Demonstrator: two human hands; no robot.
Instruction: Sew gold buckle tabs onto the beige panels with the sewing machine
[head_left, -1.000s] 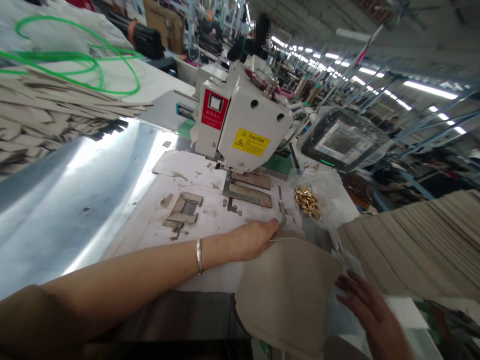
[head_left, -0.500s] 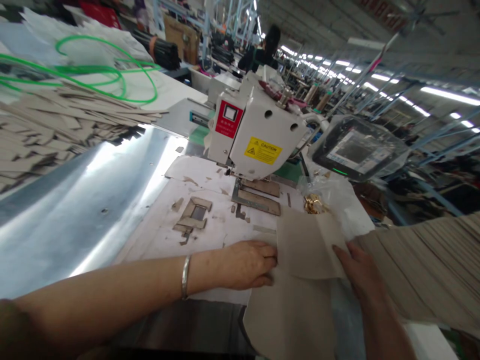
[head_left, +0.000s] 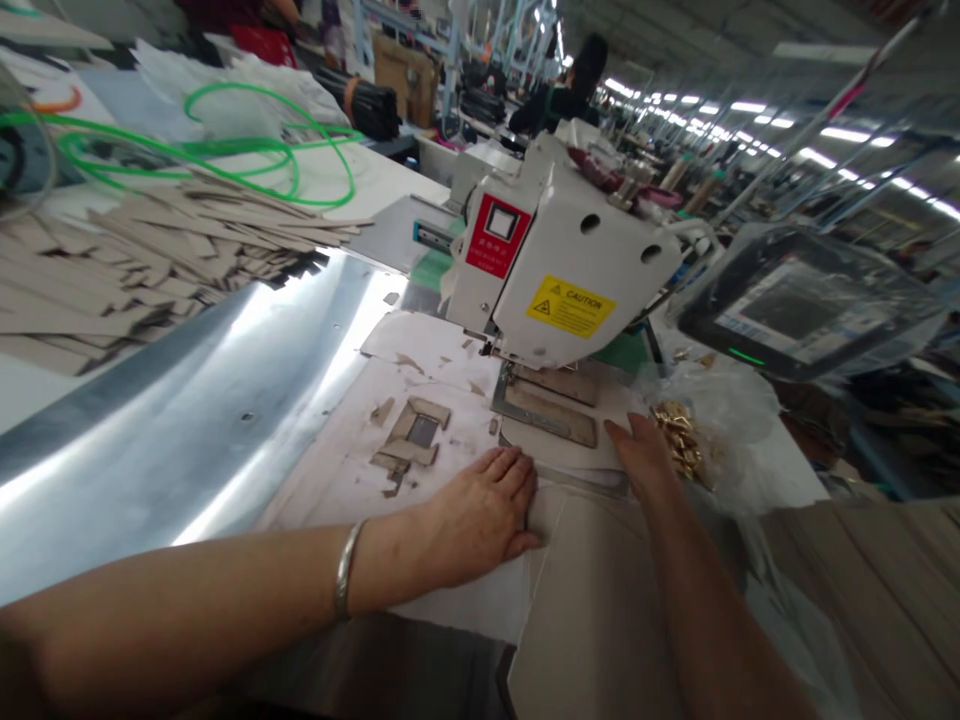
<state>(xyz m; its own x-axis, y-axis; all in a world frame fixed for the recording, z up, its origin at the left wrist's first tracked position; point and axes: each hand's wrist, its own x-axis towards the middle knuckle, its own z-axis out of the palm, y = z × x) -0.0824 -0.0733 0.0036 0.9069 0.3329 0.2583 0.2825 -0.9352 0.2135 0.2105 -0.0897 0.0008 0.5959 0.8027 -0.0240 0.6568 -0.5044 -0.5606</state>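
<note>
The beige fabric panel lies on the counter, at six o'clock of the sewing-machine clamp. The left hand, flat and released, presses its nine o'clock edge; the right hand, likewise flat, presses its twelve o'clock edge.

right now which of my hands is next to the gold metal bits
The right hand, beside the gold metal bits; the left hand, with the bracelet, lies flat farther left.
</note>
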